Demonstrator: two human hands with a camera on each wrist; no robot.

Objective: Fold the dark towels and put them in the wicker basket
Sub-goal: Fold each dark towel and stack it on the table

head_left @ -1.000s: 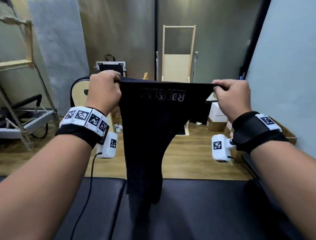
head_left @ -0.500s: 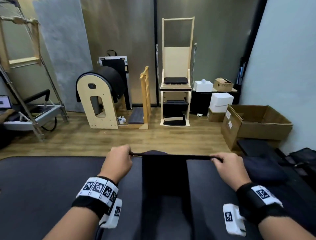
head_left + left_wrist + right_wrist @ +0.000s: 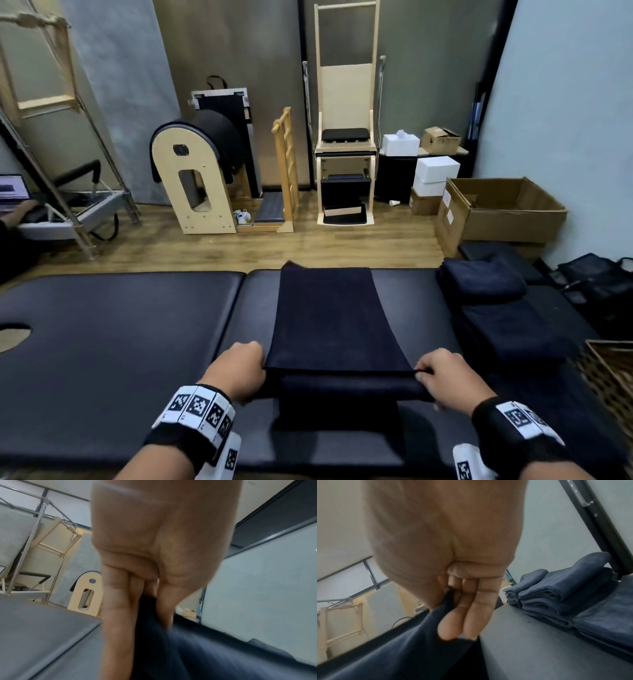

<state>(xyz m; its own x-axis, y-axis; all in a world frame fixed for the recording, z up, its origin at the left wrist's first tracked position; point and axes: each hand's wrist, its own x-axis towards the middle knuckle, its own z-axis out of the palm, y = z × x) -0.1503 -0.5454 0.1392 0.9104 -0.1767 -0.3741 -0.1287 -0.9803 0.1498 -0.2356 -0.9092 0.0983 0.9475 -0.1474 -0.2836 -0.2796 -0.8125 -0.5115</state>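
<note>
Your left hand [image 3: 236,371] and right hand [image 3: 445,377] pinch the soft dark towel [image 3: 329,315]; it drapes over the smooth padded table [image 3: 120,325].

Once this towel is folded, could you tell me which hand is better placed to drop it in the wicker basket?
Probably the right hand: the wicker basket sits just beyond it at the table's right end.

Two hands, left hand [image 3: 236,370] and right hand [image 3: 445,377], are gripping one dark towel [image 3: 332,318]. One stack of folded towels [image 3: 479,284] (individual count unclear) and one wicker basket [image 3: 609,373] are lying right of the grip.
</note>
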